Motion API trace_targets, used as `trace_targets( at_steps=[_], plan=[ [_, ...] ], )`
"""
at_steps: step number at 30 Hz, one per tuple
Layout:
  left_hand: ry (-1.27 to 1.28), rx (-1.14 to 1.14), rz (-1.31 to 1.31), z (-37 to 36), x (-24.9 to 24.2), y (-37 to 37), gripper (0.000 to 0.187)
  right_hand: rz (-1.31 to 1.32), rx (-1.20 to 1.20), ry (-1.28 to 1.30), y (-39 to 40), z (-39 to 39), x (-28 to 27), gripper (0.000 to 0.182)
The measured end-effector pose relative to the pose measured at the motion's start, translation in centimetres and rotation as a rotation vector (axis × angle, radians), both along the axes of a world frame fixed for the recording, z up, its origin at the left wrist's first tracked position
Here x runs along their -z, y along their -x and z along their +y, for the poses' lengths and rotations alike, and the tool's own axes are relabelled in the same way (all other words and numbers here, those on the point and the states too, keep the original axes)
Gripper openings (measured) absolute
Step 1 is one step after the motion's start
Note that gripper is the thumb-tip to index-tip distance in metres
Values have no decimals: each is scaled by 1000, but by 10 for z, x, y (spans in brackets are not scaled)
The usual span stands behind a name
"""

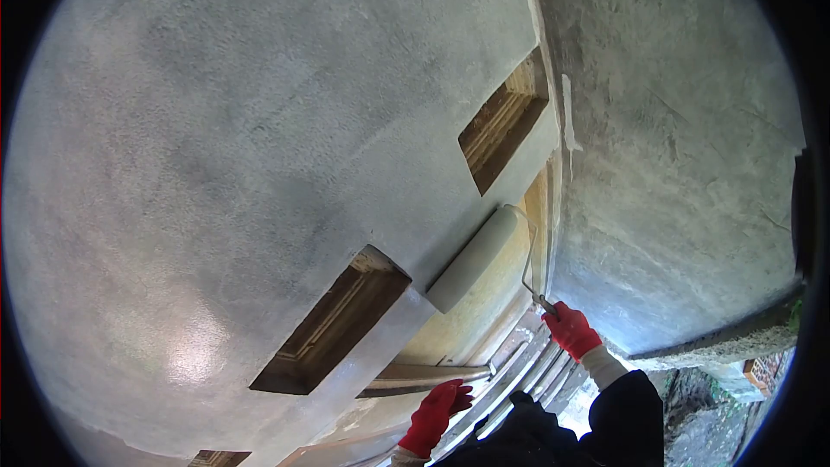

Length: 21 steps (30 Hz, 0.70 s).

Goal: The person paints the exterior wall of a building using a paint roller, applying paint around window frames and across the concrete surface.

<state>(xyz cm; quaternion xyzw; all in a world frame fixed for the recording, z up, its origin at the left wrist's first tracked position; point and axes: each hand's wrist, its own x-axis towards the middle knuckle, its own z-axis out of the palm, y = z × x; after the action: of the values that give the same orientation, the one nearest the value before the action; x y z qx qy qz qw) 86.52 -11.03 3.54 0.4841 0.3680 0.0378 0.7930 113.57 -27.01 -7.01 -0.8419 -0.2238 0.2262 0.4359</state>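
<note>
My right hand, in a red glove, grips the handle of a paint roller. The roller's long, grey-coated sleeve lies against the wall, between two rectangular recesses, at the border of grey paint and a yellowish unpainted strip. A thin bent wire frame joins the sleeve to the handle. My left hand, also red-gloved, is held low in front of my body. Its fingers stretch out to the right, slightly apart, with nothing seen in them.
One deep recess lies above the roller and another to its lower left. A second grey wall meets the painted one at a corner on the right. Below are a wooden ledge, step-like strips and rough ground.
</note>
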Motion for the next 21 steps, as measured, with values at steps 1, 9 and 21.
trace_targets(
  at_steps=[1, 9, 21],
  plan=[
    [-7, 8, -9, 1, 2, 1, 36, 8, 26, -32, -1, 3, -14, 27],
    [7, 62, -124, 6, -3, -15, 36, -271, 63, -210, -10, 28, -138, 26],
    [36, -56, -63, 30, 29, -17, 35, -253, 41, -522, -11, 72, -264, 23]
  ],
)
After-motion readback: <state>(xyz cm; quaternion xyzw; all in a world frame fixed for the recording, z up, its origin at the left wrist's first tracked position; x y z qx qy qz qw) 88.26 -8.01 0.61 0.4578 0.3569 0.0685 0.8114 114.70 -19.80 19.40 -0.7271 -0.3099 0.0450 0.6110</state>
